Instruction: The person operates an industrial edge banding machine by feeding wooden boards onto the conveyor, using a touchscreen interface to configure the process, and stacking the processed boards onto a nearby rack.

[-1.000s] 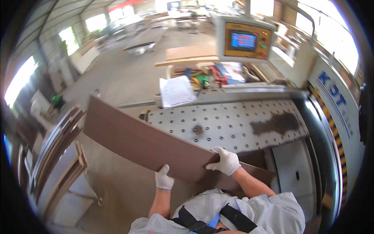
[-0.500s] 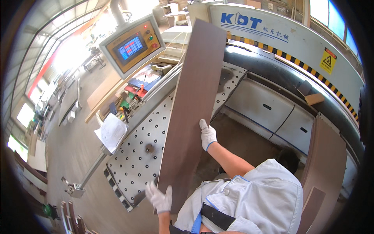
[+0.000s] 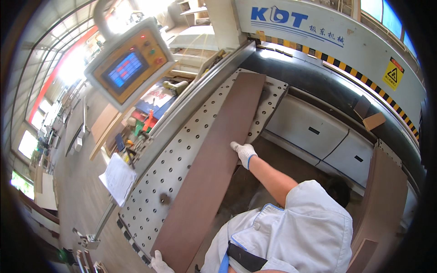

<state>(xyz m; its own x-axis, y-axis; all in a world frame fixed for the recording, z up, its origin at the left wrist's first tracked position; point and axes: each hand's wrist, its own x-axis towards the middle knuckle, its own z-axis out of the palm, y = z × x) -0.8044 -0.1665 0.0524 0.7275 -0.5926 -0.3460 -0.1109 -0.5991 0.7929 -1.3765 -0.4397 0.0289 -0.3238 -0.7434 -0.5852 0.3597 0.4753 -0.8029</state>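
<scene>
A long brown board (image 3: 207, 170) lies slantwise over the perforated white machine table (image 3: 170, 173), its far end now low against the surface. My right hand (image 3: 244, 153), in a white knit glove, grips the board's right edge midway, thumb on top and fingers out of sight beneath. At the near left corner my left hand (image 3: 160, 263), gloved too, closes on the board's end; the picture's lower edge cuts part of it off.
A control panel (image 3: 125, 66) with a lit screen hangs at upper left. Paper sheets (image 3: 119, 177) sit on the metal rail's side. Ahead is the machine's beam (image 3: 300, 29) with a striped edge; small offcuts (image 3: 374, 121) lie below it. More brown boards (image 3: 382, 195) stand at right.
The board's far end has come down toward the table, and its near end has shifted left. My left hand, open before, has moved down-left onto the board's corner. My right hand keeps its grip.
</scene>
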